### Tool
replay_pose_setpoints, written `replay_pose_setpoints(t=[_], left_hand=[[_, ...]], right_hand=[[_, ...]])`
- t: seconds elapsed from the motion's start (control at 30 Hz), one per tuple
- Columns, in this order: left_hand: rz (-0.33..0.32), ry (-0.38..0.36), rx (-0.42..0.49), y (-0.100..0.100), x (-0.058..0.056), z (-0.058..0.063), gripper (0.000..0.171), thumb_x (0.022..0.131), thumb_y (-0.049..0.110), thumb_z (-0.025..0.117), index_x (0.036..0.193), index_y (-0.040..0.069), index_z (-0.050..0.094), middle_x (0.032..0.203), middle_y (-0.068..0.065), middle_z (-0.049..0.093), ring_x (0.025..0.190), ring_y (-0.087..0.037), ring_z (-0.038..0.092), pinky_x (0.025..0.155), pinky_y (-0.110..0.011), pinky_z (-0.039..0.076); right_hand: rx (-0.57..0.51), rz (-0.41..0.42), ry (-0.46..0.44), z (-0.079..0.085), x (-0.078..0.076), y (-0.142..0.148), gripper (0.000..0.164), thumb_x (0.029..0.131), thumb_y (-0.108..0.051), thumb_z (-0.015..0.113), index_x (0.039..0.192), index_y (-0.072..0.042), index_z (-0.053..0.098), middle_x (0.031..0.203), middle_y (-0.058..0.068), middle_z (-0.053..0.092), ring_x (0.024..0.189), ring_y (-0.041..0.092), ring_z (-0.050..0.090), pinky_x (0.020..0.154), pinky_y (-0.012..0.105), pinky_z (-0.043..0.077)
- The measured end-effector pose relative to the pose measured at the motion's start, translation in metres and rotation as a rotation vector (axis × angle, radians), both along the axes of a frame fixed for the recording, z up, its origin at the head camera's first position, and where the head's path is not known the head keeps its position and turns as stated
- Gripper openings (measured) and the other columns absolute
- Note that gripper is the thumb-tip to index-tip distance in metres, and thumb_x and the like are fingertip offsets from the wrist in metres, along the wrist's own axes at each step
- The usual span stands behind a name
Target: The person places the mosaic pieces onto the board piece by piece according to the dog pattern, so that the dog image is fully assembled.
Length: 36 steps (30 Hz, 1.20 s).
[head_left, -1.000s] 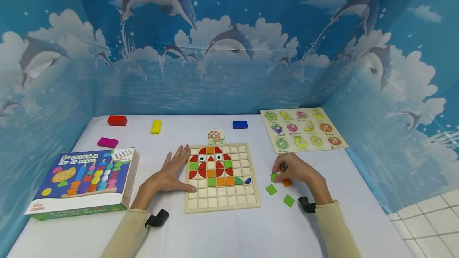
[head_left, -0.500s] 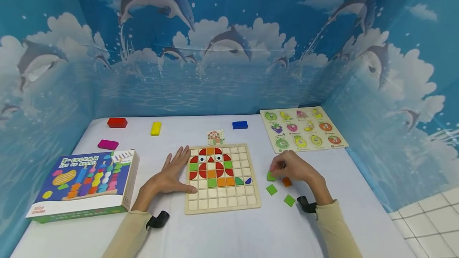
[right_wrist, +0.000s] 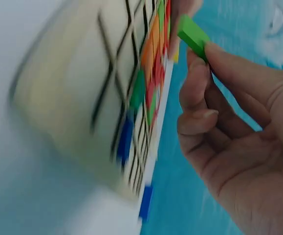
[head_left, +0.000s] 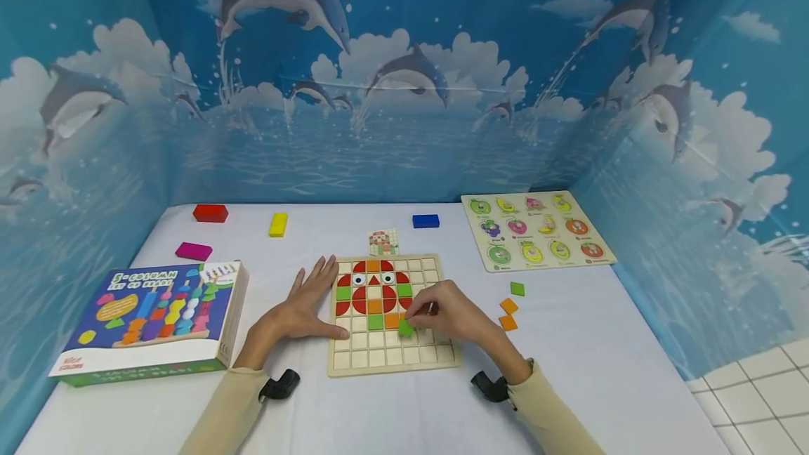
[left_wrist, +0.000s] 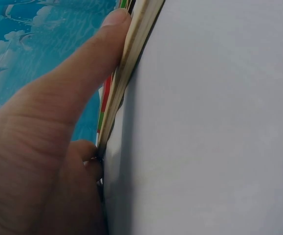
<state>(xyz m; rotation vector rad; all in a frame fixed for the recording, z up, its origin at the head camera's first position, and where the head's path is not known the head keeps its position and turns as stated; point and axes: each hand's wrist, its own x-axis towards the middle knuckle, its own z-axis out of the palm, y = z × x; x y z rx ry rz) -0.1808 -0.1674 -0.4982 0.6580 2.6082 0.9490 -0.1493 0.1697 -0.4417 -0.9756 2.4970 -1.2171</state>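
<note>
My left hand (head_left: 298,312) lies spread at the left side of the wooden grid board (head_left: 379,370). Its thumb (left_wrist: 82,73) rests along the board's edge in the left wrist view. Over the board's middle, my right hand (head_left: 450,311) pinches a green square tile (right_wrist: 193,38) between thumb and fingertip, the other fingers curled in. The tile overlaps the row below the red, orange and green face pattern (head_left: 374,279). A blue rounded piece (right_wrist: 125,139) and a green rounded piece (right_wrist: 138,90) sit on the grid in the right wrist view; the hand hides them in the head view.
A loose green tile (head_left: 517,288) and two orange tiles (head_left: 508,322) lie right of the board. A small picture card (head_left: 383,241) sits behind it. A fruit puzzle board (head_left: 537,230) is at back right, a bead-set box (head_left: 148,321) at left, and several coloured blocks (head_left: 425,220) behind.
My right hand has moved left from the loose tiles to over the board, carrying a green tile. Other loose tiles are uncovered, while two green ones are now behind the right forearm. The left hand stays.
</note>
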Motion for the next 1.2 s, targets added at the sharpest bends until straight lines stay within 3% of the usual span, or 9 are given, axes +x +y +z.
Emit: replay_pose_setpoints(t=[0.17,0.37,0.6,0.93,1.2], left_hand=[[0.007,0.000,-0.015,0.000,-0.003,-0.004,0.145,0.071,0.067,0.093,0.174,0.007,0.010,0.183,-0.009,0.000,0.168,-0.031,-0.010,0.133,-0.057,-0.013],[0.016,0.003,-0.017,0.000,-0.003,-0.006,0.145,0.070,0.065,0.094,0.174,0.008,0.011,0.183,-0.009,0.001,0.168,-0.031,-0.009,0.133,-0.057,-0.013],[0.021,-0.018,-0.020,0.000,-0.003,-0.005,0.143,0.071,0.063,0.094,0.175,0.012,0.010,0.183,-0.006,0.000,0.168,-0.029,-0.011,0.133,-0.056,-0.013],[0.017,-0.020,-0.024,0.002,-0.004,-0.003,0.144,0.071,0.065,0.094,0.175,0.012,0.009,0.183,-0.006,-0.001,0.168,-0.029,-0.011,0.133,-0.056,-0.013],[0.005,-0.022,-0.022,0.000,-0.004,-0.005,0.146,0.070,0.068,0.092,0.174,0.010,0.008,0.183,-0.008,-0.001,0.168,-0.031,-0.011,0.133,-0.057,-0.013]], right_hand=[[0.028,0.019,0.002,-0.005,0.005,-0.035,0.003,0.093,-0.007,0.085,0.092,-0.004,0.085,0.086,-0.003,0.080,0.072,0.000,0.061,0.066,0.020,0.056],[0.104,-0.017,-0.012,-0.010,0.008,-0.057,0.006,0.093,-0.002,0.084,0.089,-0.007,0.085,0.085,-0.003,0.079,0.076,0.002,0.064,0.073,0.019,0.059],[0.124,-0.031,0.019,-0.012,0.010,-0.061,0.006,0.092,0.000,0.084,0.090,-0.005,0.086,0.084,-0.001,0.077,0.079,0.003,0.062,0.072,0.019,0.057],[0.172,-0.082,0.050,-0.010,0.006,-0.057,0.017,0.094,-0.002,0.083,0.111,-0.002,0.084,0.091,0.003,0.078,0.073,0.006,0.055,0.062,0.020,0.048],[0.220,-0.068,0.044,-0.012,0.007,-0.058,0.019,0.097,-0.003,0.080,0.115,-0.002,0.083,0.105,0.006,0.081,0.081,0.007,0.058,0.069,0.020,0.052]])
